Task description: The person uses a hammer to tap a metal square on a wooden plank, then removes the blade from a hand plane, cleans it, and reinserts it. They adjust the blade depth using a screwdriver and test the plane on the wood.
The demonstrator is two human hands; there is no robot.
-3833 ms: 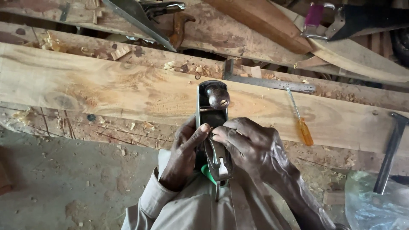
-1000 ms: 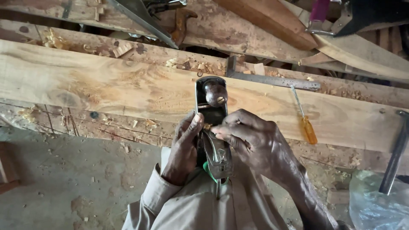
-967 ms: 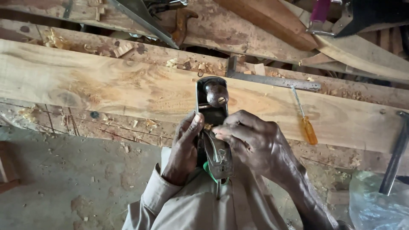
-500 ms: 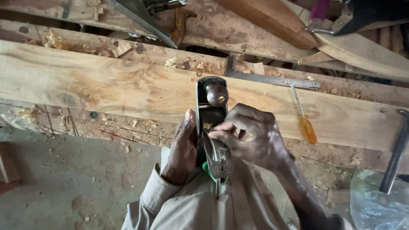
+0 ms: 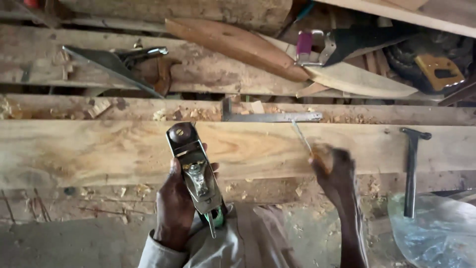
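left hand grips the hand plane; right hand closes on the screwdriver.

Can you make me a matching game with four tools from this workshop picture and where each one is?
Tools:
1. plane
2. screwdriver
3. hammer
4. metal square

Places:
A. lying past the long plank, among wood chips
B. held in the left hand
C. far right, by the clear plastic bag
D. under the right hand

Pairs: 1-B, 2-D, 3-C, 4-A
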